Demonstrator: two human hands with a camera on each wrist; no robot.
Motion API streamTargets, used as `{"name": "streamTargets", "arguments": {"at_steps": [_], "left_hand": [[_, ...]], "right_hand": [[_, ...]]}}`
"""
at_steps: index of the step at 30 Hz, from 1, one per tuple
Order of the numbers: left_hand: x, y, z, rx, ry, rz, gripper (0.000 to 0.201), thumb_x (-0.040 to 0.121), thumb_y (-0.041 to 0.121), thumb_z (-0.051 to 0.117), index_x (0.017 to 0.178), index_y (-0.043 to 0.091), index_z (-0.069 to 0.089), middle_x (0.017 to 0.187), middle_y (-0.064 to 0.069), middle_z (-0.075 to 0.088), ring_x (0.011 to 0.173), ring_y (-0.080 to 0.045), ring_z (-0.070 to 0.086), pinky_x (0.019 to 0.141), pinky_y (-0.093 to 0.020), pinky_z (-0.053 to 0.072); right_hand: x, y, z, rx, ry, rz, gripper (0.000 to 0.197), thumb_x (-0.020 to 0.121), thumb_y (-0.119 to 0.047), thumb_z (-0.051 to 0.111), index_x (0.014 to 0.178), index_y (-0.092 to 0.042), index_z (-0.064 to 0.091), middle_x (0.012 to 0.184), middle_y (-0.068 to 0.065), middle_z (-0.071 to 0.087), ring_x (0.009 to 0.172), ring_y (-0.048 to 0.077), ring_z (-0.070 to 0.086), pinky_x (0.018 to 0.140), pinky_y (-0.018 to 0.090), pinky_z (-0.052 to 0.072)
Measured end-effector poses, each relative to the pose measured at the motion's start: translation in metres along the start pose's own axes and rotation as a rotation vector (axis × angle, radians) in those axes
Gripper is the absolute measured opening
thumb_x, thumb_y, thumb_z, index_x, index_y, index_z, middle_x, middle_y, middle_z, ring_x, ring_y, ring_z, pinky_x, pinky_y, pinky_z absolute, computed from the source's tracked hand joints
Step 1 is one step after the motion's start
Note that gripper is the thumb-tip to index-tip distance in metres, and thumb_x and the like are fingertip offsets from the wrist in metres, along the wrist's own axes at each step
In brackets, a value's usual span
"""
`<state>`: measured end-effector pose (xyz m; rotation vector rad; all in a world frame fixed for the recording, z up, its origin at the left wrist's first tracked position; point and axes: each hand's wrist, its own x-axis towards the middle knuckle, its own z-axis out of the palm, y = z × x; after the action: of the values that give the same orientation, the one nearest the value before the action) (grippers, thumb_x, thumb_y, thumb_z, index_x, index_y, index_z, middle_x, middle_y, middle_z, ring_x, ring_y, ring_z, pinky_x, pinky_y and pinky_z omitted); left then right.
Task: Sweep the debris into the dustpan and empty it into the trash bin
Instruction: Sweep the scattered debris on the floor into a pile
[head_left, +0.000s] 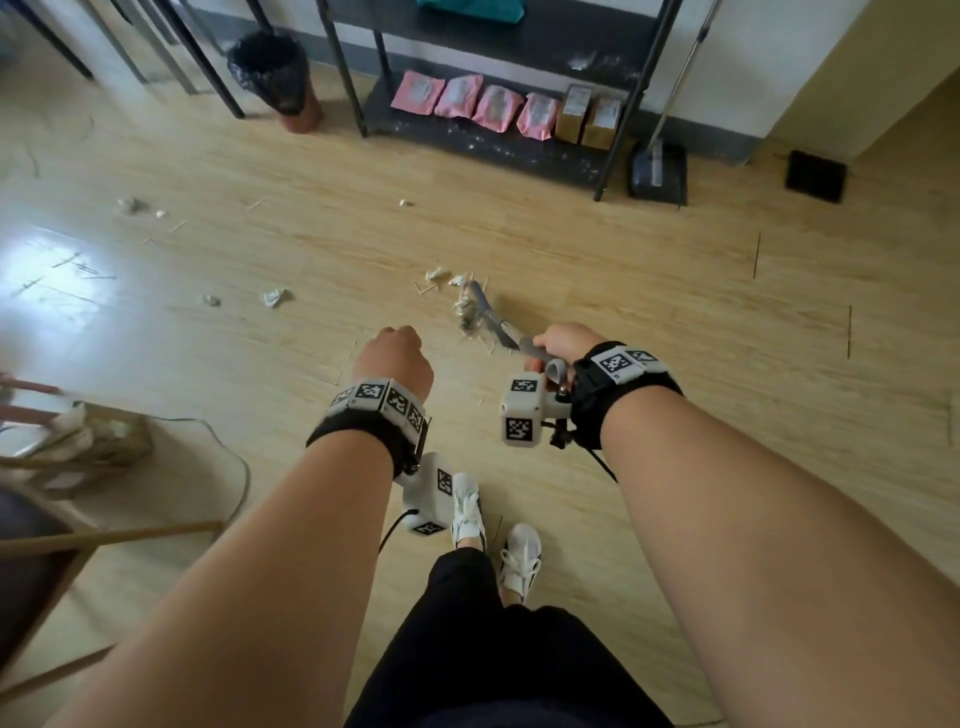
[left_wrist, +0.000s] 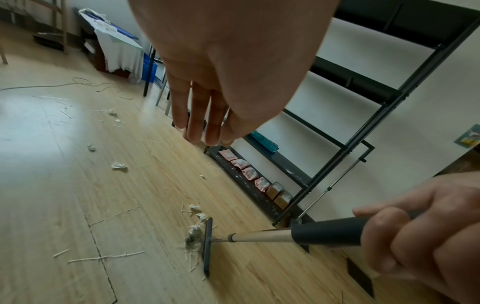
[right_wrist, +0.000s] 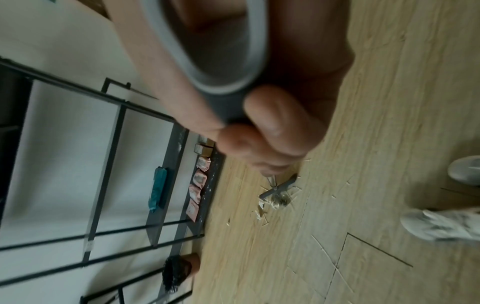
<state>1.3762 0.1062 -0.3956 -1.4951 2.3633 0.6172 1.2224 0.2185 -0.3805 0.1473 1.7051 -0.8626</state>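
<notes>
My right hand (head_left: 563, 340) grips the grey sleeve of a broom handle (left_wrist: 327, 234). The broom's dark head (head_left: 485, 317) rests on the wooden floor against a small pile of paper scraps and sticks (head_left: 465, 312). More crumpled scraps (head_left: 275, 297) lie to the left, and others (head_left: 130, 204) farther off. My left hand (left_wrist: 205, 131) hangs over the floor beside the broom with loose fingers and holds nothing. The dark dustpan (head_left: 657, 171) stands by the shelf's right leg, its long handle upright. The trash bin (head_left: 272, 73), lined with a black bag, stands at the back left.
A black metal shelf rack (head_left: 618, 135) along the wall holds pink packets (head_left: 457, 96) and brown boxes. A wooden chair (head_left: 47, 545) and a floor cable (head_left: 228, 441) are at my left. A black floor vent (head_left: 815, 175) sits at right. My white shoes (head_left: 519, 564) stand below my hands.
</notes>
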Motion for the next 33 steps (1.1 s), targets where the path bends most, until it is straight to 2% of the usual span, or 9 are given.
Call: {"name": "streamTargets", "arguments": {"at_steps": [4,10,14,17,20,22,25,28,33], "left_hand": [[-0.012,-0.013,-0.003,-0.032,0.016,0.004,0.041,0.089,0.002,0.042,0.128,0.009,0.055,0.13,-0.011,0.052,0.113,-0.028,0.056,0.093,-0.037,0.047],[-0.022,-0.035,-0.009,-0.074,0.009,0.02,0.043,0.089,0.001,0.041,0.129,0.01,0.054,0.131,-0.01,0.051,0.113,-0.028,0.055,0.095,-0.038,0.047],[-0.023,-0.056,-0.016,-0.071,-0.007,0.044,0.042,0.089,0.001,0.041,0.128,0.01,0.055,0.129,-0.01,0.051,0.111,-0.027,0.056,0.094,-0.037,0.048],[-0.024,-0.078,-0.019,-0.061,-0.023,0.061,0.042,0.089,0.0,0.04,0.127,0.01,0.055,0.128,-0.01,0.052,0.111,-0.028,0.056,0.093,-0.037,0.048],[-0.023,-0.104,-0.02,-0.042,-0.054,0.067,0.043,0.089,0.0,0.04,0.128,0.011,0.054,0.129,-0.01,0.051,0.111,-0.028,0.056,0.094,-0.038,0.048],[-0.023,-0.121,-0.02,-0.023,-0.071,0.067,0.042,0.09,0.0,0.04,0.128,0.01,0.054,0.129,-0.01,0.052,0.111,-0.028,0.056,0.093,-0.038,0.049],[-0.021,-0.143,-0.022,0.004,-0.073,0.067,0.041,0.09,-0.001,0.039,0.126,0.009,0.054,0.127,-0.011,0.053,0.11,-0.028,0.056,0.092,-0.038,0.049],[-0.021,-0.161,-0.026,0.015,-0.077,0.064,0.042,0.089,-0.002,0.04,0.128,0.009,0.054,0.128,-0.01,0.052,0.112,-0.028,0.055,0.093,-0.038,0.048],[-0.017,-0.175,-0.036,0.023,-0.088,0.102,0.042,0.09,-0.001,0.04,0.128,0.009,0.053,0.129,-0.01,0.051,0.113,-0.028,0.055,0.094,-0.038,0.047]], "right_hand": [[-0.016,0.005,0.016,-0.032,-0.008,0.098,0.031,0.103,-0.025,0.032,0.08,-0.006,0.044,0.065,0.005,0.046,0.02,0.012,0.04,0.031,0.009,0.035],[-0.031,0.015,0.019,-0.03,0.071,0.102,0.024,0.102,-0.025,0.035,0.086,-0.01,0.043,0.068,0.004,0.045,0.029,0.014,0.048,0.03,0.012,0.038],[-0.039,0.026,0.023,-0.09,0.149,0.166,0.026,0.102,-0.022,0.033,0.083,-0.006,0.041,0.062,0.008,0.047,0.016,0.013,0.037,0.03,0.007,0.032],[-0.043,0.04,0.043,-0.077,0.16,0.169,0.027,0.103,-0.019,0.033,0.083,-0.005,0.044,0.041,0.007,0.054,0.017,0.012,0.04,0.027,0.007,0.029],[-0.043,0.055,0.075,-0.096,0.124,0.203,0.034,0.104,-0.012,0.031,0.073,-0.005,0.043,0.024,0.005,0.043,0.013,0.008,0.036,0.024,0.005,0.021],[-0.046,0.062,0.098,-0.026,0.108,0.218,0.028,0.104,-0.015,0.031,0.08,-0.006,0.042,0.025,0.007,0.042,0.013,0.009,0.036,0.029,0.003,0.027],[-0.043,0.068,0.126,0.073,0.094,0.196,0.017,0.104,-0.021,0.033,0.103,-0.006,0.04,0.034,0.006,0.048,0.024,0.014,0.042,0.03,0.008,0.03],[-0.038,0.068,0.143,0.248,0.053,0.169,0.023,0.104,-0.02,0.031,0.091,-0.005,0.043,0.059,0.006,0.045,0.022,0.011,0.04,0.029,0.012,0.032],[-0.048,0.067,0.166,0.293,0.029,0.167,0.028,0.104,-0.023,0.03,0.084,-0.006,0.04,0.065,0.005,0.041,0.021,0.011,0.039,0.03,0.011,0.032]]}}
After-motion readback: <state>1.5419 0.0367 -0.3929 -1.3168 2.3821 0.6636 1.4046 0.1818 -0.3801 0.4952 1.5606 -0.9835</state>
